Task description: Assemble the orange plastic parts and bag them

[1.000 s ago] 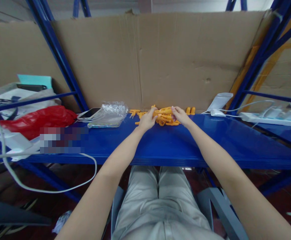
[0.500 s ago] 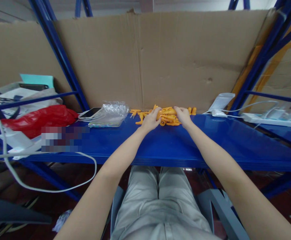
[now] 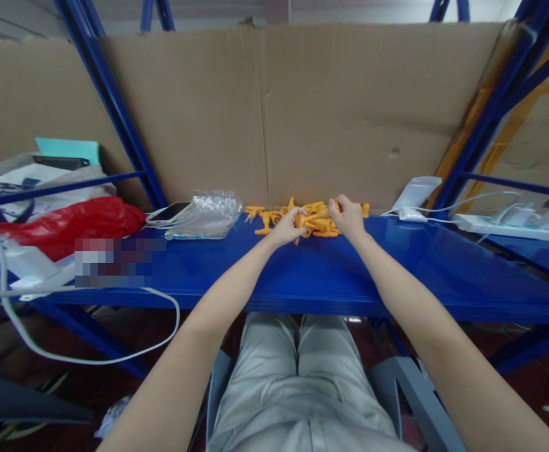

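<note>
A pile of orange plastic pieces (image 3: 315,207) lies at the back of the blue shelf, against the cardboard. Some of the pieces are T-shaped or tubular; their exact kind is too small to tell. My left hand (image 3: 284,230) is closed, thumb and fingers around the rounded end of a long orange plastic piece (image 3: 301,220). That piece reaches right toward my right hand (image 3: 350,218), whose curled fingers grip its other end. The fingers partly hide the piece. Left of my left hand, a T-shaped orange piece (image 3: 266,221) rests on the shelf.
Clear plastic packets (image 3: 208,220) and a phone (image 3: 171,212) lie to the left, beyond them a red plastic bag (image 3: 74,226). At right are a white adapter with cables (image 3: 412,214) and a power strip (image 3: 510,226). Cardboard (image 3: 350,113) walls the back.
Both hands have lifted slightly off the pile with the long orange piece between them. My right hand has turned, its fingers now more curled. The view has shifted slightly.
</note>
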Action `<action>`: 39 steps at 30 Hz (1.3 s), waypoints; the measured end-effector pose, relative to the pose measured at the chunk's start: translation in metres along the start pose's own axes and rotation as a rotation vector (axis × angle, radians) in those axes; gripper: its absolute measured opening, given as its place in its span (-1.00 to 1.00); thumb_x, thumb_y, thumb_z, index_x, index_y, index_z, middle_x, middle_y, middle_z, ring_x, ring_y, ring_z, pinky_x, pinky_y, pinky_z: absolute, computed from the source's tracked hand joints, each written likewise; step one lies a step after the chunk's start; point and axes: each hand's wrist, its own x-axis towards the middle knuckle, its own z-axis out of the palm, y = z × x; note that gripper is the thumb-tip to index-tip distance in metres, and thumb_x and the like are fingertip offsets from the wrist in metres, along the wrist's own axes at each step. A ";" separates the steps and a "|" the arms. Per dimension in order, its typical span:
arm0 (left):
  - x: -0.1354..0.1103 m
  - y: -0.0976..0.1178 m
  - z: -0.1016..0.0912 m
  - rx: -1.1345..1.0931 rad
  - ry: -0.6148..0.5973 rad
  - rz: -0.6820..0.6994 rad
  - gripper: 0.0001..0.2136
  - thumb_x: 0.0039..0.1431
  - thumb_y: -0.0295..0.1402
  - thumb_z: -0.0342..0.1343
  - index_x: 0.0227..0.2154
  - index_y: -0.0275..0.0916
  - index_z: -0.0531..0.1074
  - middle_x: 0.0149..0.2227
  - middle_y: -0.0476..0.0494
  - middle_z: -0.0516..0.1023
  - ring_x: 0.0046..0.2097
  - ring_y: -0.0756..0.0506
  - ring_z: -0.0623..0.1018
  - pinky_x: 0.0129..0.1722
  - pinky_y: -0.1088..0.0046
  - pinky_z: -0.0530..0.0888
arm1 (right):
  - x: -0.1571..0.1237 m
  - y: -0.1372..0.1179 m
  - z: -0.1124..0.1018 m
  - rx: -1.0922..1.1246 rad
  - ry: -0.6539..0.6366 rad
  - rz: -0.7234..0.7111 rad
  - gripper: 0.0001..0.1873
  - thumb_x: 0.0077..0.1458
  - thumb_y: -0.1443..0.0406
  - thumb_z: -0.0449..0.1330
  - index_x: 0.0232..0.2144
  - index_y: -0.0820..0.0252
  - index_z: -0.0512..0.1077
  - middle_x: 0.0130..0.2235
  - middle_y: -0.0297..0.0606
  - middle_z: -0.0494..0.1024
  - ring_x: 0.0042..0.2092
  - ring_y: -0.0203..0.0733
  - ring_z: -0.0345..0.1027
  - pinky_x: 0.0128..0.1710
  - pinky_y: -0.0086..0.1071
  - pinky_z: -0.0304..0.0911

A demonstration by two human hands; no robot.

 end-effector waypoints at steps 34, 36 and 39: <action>-0.008 0.000 -0.015 0.556 0.213 -0.012 -0.64 0.16 -0.43 0.11 0.03 -0.12 0.34 -0.15 -0.14 0.62 -0.05 -0.21 0.60 -0.07 0.31 0.46 | 0.005 0.023 0.006 -0.185 -0.376 -0.340 -0.67 0.09 0.31 0.17 -0.07 0.16 0.50 -0.05 -0.01 0.51 0.02 0.12 0.36 0.00 -0.03 0.26; -0.009 0.000 -0.015 0.537 0.230 -0.026 -0.65 0.17 -0.42 0.11 0.03 -0.11 0.34 -0.19 -0.12 0.62 -0.08 -0.20 0.61 -0.09 0.33 0.46 | 0.004 0.020 0.006 -0.186 -0.343 -0.343 -0.67 0.08 0.33 0.15 -0.07 0.14 0.48 -0.05 -0.02 0.51 0.02 0.13 0.35 -0.01 -0.03 0.25; -0.009 0.001 -0.016 0.534 0.238 -0.032 -0.64 0.16 -0.44 0.11 0.03 -0.13 0.35 -0.20 -0.12 0.62 -0.10 -0.21 0.61 -0.10 0.33 0.46 | 0.002 0.017 0.007 -0.191 -0.348 -0.324 -0.67 0.08 0.30 0.15 -0.07 0.14 0.47 -0.05 -0.01 0.53 0.01 0.14 0.36 -0.03 -0.04 0.24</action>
